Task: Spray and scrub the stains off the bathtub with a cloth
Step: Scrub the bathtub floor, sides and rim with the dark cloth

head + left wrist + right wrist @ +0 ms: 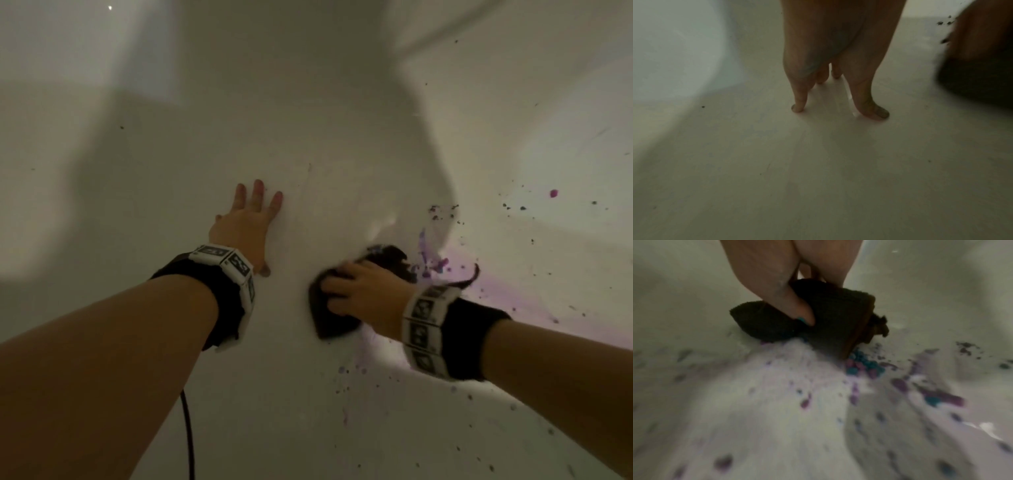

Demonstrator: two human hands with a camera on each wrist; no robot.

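Note:
My right hand (359,294) grips a bunched dark cloth (325,318) and presses it onto the white bathtub floor (308,120). The right wrist view shows the thumb and fingers curled round the cloth (830,321), its edge against purple and teal stains (865,366). Purple smears and dark specks (435,263) spread to the right of the cloth and up the tub's right wall. My left hand (248,219) lies flat on the tub floor to the left, fingers straight and spread. In the left wrist view its fingertips (875,112) touch the white surface. No spray bottle is in view.
The tub's left wall (51,171) rises in shadow. A black cable (188,438) hangs below my left forearm. Scattered dark specks (513,207) and a pink blob (554,193) dot the right wall. Stain drops (723,462) speckle the surface near my right wrist.

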